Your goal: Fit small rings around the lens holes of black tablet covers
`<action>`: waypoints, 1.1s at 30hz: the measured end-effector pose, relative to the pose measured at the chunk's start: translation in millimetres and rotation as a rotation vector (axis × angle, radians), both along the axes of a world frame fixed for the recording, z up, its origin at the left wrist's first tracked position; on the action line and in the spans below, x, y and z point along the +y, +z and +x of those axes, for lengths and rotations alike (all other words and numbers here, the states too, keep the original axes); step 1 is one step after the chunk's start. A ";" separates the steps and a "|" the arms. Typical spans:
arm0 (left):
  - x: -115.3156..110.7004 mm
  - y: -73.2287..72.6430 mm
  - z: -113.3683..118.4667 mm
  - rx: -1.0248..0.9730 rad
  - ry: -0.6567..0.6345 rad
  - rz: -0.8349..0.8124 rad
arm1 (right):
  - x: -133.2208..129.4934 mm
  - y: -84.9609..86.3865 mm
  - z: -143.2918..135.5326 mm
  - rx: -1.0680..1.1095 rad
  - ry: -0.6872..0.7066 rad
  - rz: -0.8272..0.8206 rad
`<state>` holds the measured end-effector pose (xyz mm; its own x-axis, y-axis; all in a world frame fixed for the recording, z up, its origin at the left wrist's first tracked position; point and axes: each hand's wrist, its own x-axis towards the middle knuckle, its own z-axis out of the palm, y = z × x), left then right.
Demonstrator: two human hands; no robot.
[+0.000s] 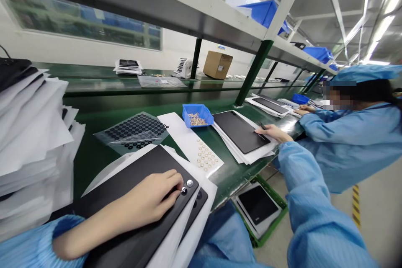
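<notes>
My left hand (153, 197) rests on a black panel (125, 188) atop a stack with white sheets. Its thumb and forefinger nearly meet at a small round part beside a silver disc (189, 183); whether they grip it is too small to tell. My right hand (274, 132) holds dark tweezers (261, 125) over another black panel (238, 130), which lies on white sheets. Between the two stacks, a white strip (185, 138) carries several small gold rings (206, 155). A blue bin (197, 116) behind it contains many small pieces.
Plastic sheets of black rings (135, 130) lie behind the left stack. Tall paper piles (31, 146) stand at far left. A green crate (266, 234) holds panels below the table edge. A co-worker in blue (361, 134) sits at right. Green posts (254, 73) support the shelf.
</notes>
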<state>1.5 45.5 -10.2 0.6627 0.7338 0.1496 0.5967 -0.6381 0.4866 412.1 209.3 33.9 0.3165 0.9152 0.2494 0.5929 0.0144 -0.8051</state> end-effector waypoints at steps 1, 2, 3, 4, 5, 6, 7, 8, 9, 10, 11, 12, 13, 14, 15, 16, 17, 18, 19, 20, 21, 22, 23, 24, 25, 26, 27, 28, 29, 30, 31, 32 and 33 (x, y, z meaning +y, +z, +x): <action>0.4 -0.1 -0.1 0.006 0.000 -0.006 | -1.8 5.8 -0.7 -0.002 -0.025 0.000; 0.6 -0.1 -0.1 0.011 0.000 -0.009 | -5.0 11.4 -2.8 0.003 -0.054 0.014; 0.8 0.1 -0.2 0.013 -0.002 -0.014 | -10.1 16.1 -7.0 0.016 -0.082 0.043; 0.9 0.3 -0.3 0.014 -0.005 -0.017 | -17.5 18.8 -14.0 0.036 -0.103 0.090; 0.8 0.7 -0.4 0.017 -0.009 -0.019 | -27.6 19.2 -24.2 0.067 -0.111 0.150; 0.6 1.0 -0.5 0.022 -0.014 -0.017 | -40.6 16.8 -37.7 0.102 -0.102 0.211; 0.3 1.5 -0.8 0.028 -0.021 -0.006 | -56.2 11.7 -54.1 0.154 -0.050 0.283; -0.1 1.9 -1.2 0.032 -0.030 0.020 | -73.9 4.3 -72.9 0.198 -0.028 0.361; -0.4 2.4 -1.8 0.034 -0.037 0.056 | -92.5 -4.8 -93.0 0.230 0.007 0.408; -0.8 2.7 -2.5 0.032 -0.044 0.100 | -110.9 -14.8 -113.3 0.291 0.132 0.378; -1.1 3.0 -3.3 0.024 -0.047 0.146 | -127.7 -24.9 -132.6 0.343 0.276 0.285; -1.3 3.0 -4.1 0.015 -0.046 0.187 | -141.9 -34.5 -150.1 0.409 0.365 0.227; -1.5 2.9 -4.8 0.004 -0.046 0.216 | -153.0 -42.9 -165.0 0.461 0.418 0.183; -1.9 2.4 -5.4 -0.004 -0.048 0.236 | -160.6 -49.9 -177.0 0.485 0.460 0.151; -2.4 1.7 -5.8 -0.007 -0.056 0.250 | -165.2 -55.5 -186.3 0.503 0.480 0.132; -3.3 0.7 -6.0 -0.008 -0.070 0.263 | -167.2 -59.8 -193.3 0.512 0.494 0.114; -4.5 -0.7 -6.0 -0.002 -0.087 0.271 | -167.4 -63.0 -198.4 0.520 0.502 0.098; -6.0 -2.5 -5.9 0.007 -0.102 0.276 | -166.7 -65.6 -202.2 0.532 0.508 0.082; -7.8 -4.7 -5.6 0.019 -0.112 0.278 | -165.6 -67.6 -205.4 0.545 0.509 0.069; -9.7 -7.0 -5.2 0.031 -0.115 0.278 | -164.7 -69.1 -208.2 0.556 0.509 0.057; -11.5 -9.3 -4.8 0.040 -0.107 0.278 | -164.0 -70.0 -210.9 0.558 0.506 0.049; -13.1 -11.5 -4.3 0.044 -0.086 0.285 | -163.7 -70.3 -213.5 0.554 0.496 0.045; -14.2 -13.4 -3.9 0.047 -0.069 0.292 | -163.6 -69.8 -216.1 0.545 0.484 0.036; -14.9 -14.7 -3.5 0.052 -0.064 0.303 | -163.5 -68.7 -218.6 0.533 0.471 0.021; -15.0 -15.5 -3.2 0.062 -0.067 0.316 | -163.3 -67.0 -220.8 0.520 0.456 0.006; -14.9 -15.9 -2.9 0.072 -0.073 0.330 | -162.9 -65.0 -222.6 0.505 0.441 -0.006; -14.5 -15.9 -2.5 0.084 -0.084 0.342 | -162.4 -63.0 -224.0 0.489 0.427 -0.016; -14.0 -15.8 -2.0 0.089 -0.090 0.353 | -161.8 -61.1 -225.1 0.472 0.412 -0.021; -13.6 -15.7 -1.4 0.087 -0.086 0.361 | -161.3 -59.7 -225.8 0.455 0.398 -0.019; -13.2 -15.7 -0.8 0.076 -0.072 0.367 | -160.9 -58.6 -226.3 0.438 0.385 -0.021; -13.0 -15.9 -0.1 0.063 -0.059 0.367 | -160.7 -58.0 -226.5 0.422 0.373 -0.020; -12.8 -16.1 0.6 0.052 -0.050 0.363 | -160.7 -57.7 -226.6 0.407 0.366 -0.021; -12.6 -16.3 1.1 0.044 -0.047 0.356 | -160.9 -57.5 -226.6 0.393 0.362 -0.024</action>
<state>2.6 32.9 -26.6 0.7058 0.6094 0.3612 0.5781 -0.7902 0.2035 185.4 48.4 -23.6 0.0451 0.9871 0.1536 0.2068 0.1412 -0.9681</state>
